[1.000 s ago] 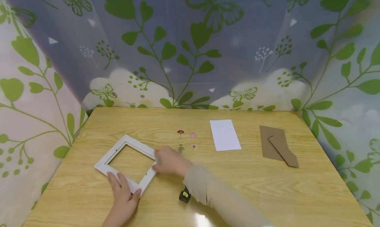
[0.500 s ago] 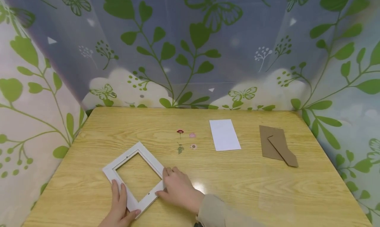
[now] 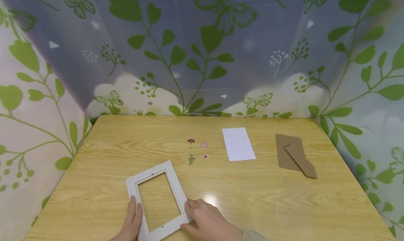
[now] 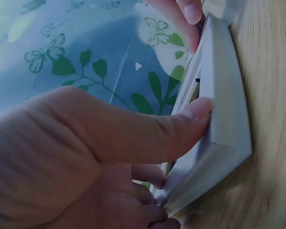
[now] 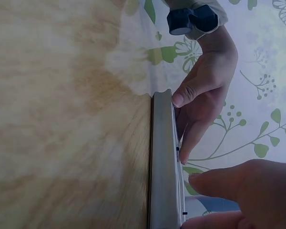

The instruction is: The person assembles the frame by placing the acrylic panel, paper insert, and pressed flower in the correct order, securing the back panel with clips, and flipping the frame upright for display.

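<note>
A white picture frame point(image 3: 177, 192) lies flat on the table at front left, its opening showing bare wood. My left hand point(image 3: 130, 220) holds its left side; the left wrist view has the thumb point(image 4: 152, 131) over the frame's edge point(image 4: 229, 114) and other fingers curled below. At the near right corner, my right hand point(image 3: 211, 220) grips the frame between thumb and fingers. Seen from the right wrist, the frame's side point(image 5: 164, 167) runs along the tabletop, with the left hand point(image 5: 205, 86) beyond. The frame's near left corner is cut off in the head view.
Behind the frame lie a red pressed flower point(image 3: 190, 141), a pink one point(image 3: 204, 145), a daisy-like one point(image 3: 205, 157) and a green leaf sprig point(image 3: 191, 159). Farther right are white paper point(image 3: 238, 144) and a brown backing board point(image 3: 287, 155) with its stand point(image 3: 302, 162). Patterned curtain point(image 3: 202, 59) surrounds the table.
Both hands have turned the picture frame clockwise and drawn it toward the person and to the right. The flowers, paper and backing board stay where they were.
</note>
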The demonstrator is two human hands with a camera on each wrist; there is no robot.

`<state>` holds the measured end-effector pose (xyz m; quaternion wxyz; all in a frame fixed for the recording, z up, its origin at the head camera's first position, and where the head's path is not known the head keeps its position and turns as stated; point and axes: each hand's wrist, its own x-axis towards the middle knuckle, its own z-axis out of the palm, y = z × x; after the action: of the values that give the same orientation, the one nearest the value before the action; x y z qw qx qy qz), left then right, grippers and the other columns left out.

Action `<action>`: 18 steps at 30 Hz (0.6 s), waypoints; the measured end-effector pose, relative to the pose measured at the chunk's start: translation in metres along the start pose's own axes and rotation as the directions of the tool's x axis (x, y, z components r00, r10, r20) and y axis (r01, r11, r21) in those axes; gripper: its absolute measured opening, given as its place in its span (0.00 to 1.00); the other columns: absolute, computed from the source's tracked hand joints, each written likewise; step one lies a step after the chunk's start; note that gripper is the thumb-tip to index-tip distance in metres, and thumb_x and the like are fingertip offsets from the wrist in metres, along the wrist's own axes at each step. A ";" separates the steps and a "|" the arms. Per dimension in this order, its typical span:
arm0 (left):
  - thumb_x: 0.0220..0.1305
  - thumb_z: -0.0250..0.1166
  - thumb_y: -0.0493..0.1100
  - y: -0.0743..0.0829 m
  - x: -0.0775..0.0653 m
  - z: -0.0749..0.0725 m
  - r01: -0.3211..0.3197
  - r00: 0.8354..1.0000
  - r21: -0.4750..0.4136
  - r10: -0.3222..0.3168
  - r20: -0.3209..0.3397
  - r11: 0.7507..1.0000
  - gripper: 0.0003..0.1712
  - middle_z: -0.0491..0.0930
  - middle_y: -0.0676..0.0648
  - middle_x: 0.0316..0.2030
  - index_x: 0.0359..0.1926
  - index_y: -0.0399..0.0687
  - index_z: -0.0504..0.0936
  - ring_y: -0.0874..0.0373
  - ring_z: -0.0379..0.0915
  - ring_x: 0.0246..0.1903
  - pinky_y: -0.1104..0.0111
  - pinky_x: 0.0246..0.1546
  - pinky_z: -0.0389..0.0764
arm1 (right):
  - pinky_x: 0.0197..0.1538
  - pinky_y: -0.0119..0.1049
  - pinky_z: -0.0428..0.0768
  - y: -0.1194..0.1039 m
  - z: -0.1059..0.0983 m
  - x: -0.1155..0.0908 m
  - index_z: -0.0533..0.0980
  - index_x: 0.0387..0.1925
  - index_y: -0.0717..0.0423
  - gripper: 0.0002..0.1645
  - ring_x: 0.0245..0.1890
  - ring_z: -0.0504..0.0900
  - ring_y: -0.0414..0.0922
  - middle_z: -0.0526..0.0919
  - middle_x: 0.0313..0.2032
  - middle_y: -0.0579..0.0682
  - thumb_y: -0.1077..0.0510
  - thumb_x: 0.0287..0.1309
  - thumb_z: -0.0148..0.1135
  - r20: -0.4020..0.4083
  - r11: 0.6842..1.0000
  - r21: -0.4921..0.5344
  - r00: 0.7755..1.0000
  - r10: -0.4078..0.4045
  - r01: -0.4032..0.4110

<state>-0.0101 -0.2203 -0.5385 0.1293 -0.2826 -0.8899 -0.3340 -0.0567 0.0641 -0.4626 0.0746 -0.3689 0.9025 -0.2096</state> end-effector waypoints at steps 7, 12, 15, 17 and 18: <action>0.58 0.57 0.74 0.015 0.003 0.007 0.065 0.998 0.011 -0.065 0.025 0.998 0.68 0.17 0.45 0.76 0.69 0.15 0.48 0.73 0.10 0.69 0.85 0.64 0.25 | 0.54 0.38 0.81 0.013 -0.001 -0.019 0.83 0.42 0.60 0.20 0.57 0.80 0.49 0.81 0.55 0.57 0.46 0.68 0.60 -0.045 0.991 0.057 0.992 -0.118 0.120; 0.57 0.60 0.74 0.023 0.010 0.014 0.070 0.997 -0.021 -0.069 0.039 0.997 0.66 0.20 0.42 0.77 0.63 0.09 0.55 0.74 0.10 0.69 0.86 0.64 0.25 | 0.57 0.42 0.80 0.023 0.000 -0.034 0.84 0.47 0.62 0.22 0.59 0.78 0.53 0.79 0.59 0.59 0.48 0.70 0.57 -0.076 0.982 0.129 0.989 -0.127 0.136; 0.60 0.69 0.61 0.026 0.016 0.014 0.178 0.978 -0.194 -0.151 0.147 0.965 0.60 0.21 0.31 0.75 0.64 0.09 0.52 0.78 0.09 0.67 0.87 0.61 0.22 | 0.57 0.44 0.80 0.029 0.000 -0.042 0.84 0.48 0.64 0.20 0.59 0.78 0.53 0.79 0.58 0.61 0.52 0.72 0.55 -0.100 0.973 0.177 0.986 -0.130 0.146; 0.56 0.74 0.50 0.028 0.022 0.012 0.304 0.939 -0.305 -0.229 0.257 0.903 0.60 0.21 0.25 0.73 0.67 0.11 0.48 0.73 0.06 0.68 0.87 0.59 0.19 | 0.57 0.44 0.80 0.032 -0.001 -0.046 0.83 0.50 0.65 0.20 0.59 0.79 0.53 0.79 0.58 0.61 0.54 0.73 0.54 -0.107 0.964 0.224 0.987 -0.119 0.140; 0.55 0.75 0.45 0.028 0.025 0.011 0.360 0.916 -0.350 -0.258 0.306 0.865 0.59 0.21 0.23 0.72 0.68 0.12 0.46 0.71 0.05 0.68 0.87 0.58 0.18 | 0.57 0.43 0.80 0.033 -0.002 -0.049 0.82 0.52 0.66 0.21 0.59 0.78 0.52 0.79 0.58 0.61 0.54 0.73 0.53 -0.100 0.958 0.258 0.990 -0.103 0.126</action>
<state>-0.0141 -0.1853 -0.5217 -0.0996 -0.1953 -0.8456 -0.4867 -0.0435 0.1202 -0.4762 0.0718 -0.3979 0.8460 -0.3474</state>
